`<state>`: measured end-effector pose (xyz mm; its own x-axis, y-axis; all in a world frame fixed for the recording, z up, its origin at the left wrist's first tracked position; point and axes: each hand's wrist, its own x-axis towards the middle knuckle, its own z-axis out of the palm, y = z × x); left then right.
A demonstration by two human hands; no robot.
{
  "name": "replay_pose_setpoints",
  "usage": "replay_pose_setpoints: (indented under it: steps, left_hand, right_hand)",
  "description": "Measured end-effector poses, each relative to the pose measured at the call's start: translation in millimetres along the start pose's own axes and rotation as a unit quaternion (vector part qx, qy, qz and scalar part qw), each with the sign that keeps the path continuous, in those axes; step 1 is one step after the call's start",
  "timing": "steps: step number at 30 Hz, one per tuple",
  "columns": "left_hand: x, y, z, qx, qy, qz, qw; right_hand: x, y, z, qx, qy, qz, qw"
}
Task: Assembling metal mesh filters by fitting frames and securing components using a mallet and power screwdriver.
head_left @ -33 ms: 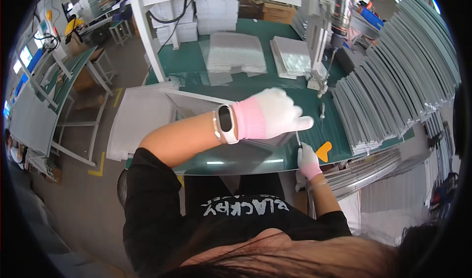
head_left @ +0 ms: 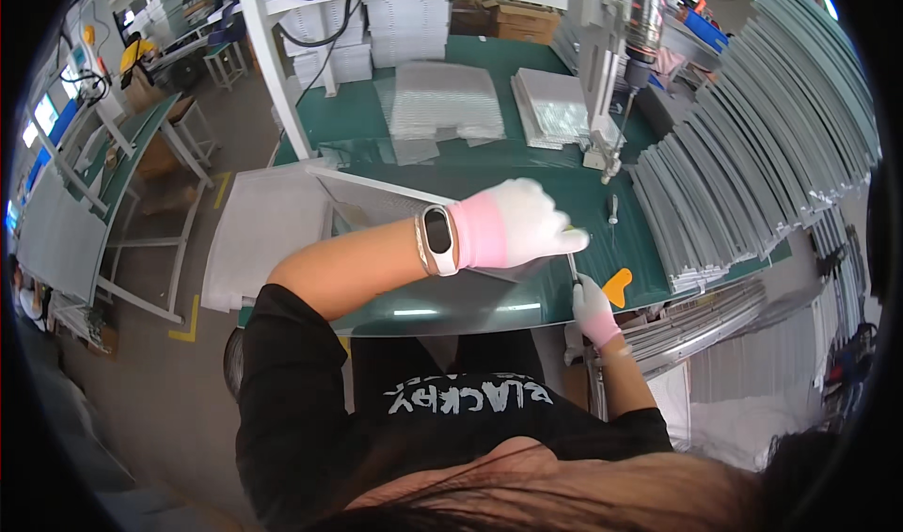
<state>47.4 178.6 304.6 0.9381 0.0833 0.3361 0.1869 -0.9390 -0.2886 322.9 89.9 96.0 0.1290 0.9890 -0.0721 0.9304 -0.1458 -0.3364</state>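
My left hand [head_left: 529,222], in a white glove with a pink cuff, is closed over the right end of a pale-framed panel [head_left: 376,186]. Its thumb points right, and the fingertips are hidden. The panel lies slanted on the green table, partly covered by my forearm. Just to the near right, my right hand [head_left: 593,308], also gloved, is closed round a thin tool [head_left: 573,267] with a metal shaft and dark handle. The shaft's tip reaches up to the left thumb. An orange scraper-like piece [head_left: 617,287] lies beside my right hand. Farther off lies a screwdriver [head_left: 613,209].
A long row of grey frames [head_left: 734,156] stands along the right. An upright powered driver [head_left: 644,24] is at the back right. Stacks of clear-wrapped sheets [head_left: 447,99] sit at the back of the table [head_left: 423,317]. A pale sheet stack [head_left: 254,236] overhangs the left side.
The view has shifted slightly. My left thumb is a little farther left, and a small yellowish spot shows beside it. Both hands keep their hold.
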Motion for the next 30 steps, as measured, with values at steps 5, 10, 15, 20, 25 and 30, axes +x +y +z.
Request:
replay_pose_setpoints:
  steps: [5, 10, 15, 20, 25, 30]
  left_hand:
    - [13.3, -0.7, 32.8, 0.026, 0.031, -0.014, 0.999]
    - [23.0, 13.1, 55.1, -0.088, 0.147, -0.240, 0.956]
    - [30.4, 19.4, 79.5, -0.001, 0.329, -0.296, 0.897]
    - [38.3, 19.0, 85.3, 0.005, 0.359, -0.303, 0.883]
    - [30.7, 19.0, 83.7, -0.015, 0.330, -0.323, 0.887]
    - [30.9, 20.4, 80.9, -0.022, 0.326, -0.305, 0.894]
  right_hand:
    - [-63.7, -0.4, -106.7, 0.302, 0.079, -0.074, 0.947]
    - [-91.2, -50.2, -215.9, 0.295, 0.083, -0.163, 0.938]
    - [-85.3, -61.1, -241.3, 0.157, 0.249, -0.302, 0.907]
    - [-64.9, -66.9, -198.1, -0.098, 0.078, -0.306, 0.944]
    - [-63.3, -78.1, -205.0, 0.089, 0.203, -0.301, 0.928]
    - [-53.7, -49.6, -146.1, 0.100, 0.126, -0.272, 0.949]
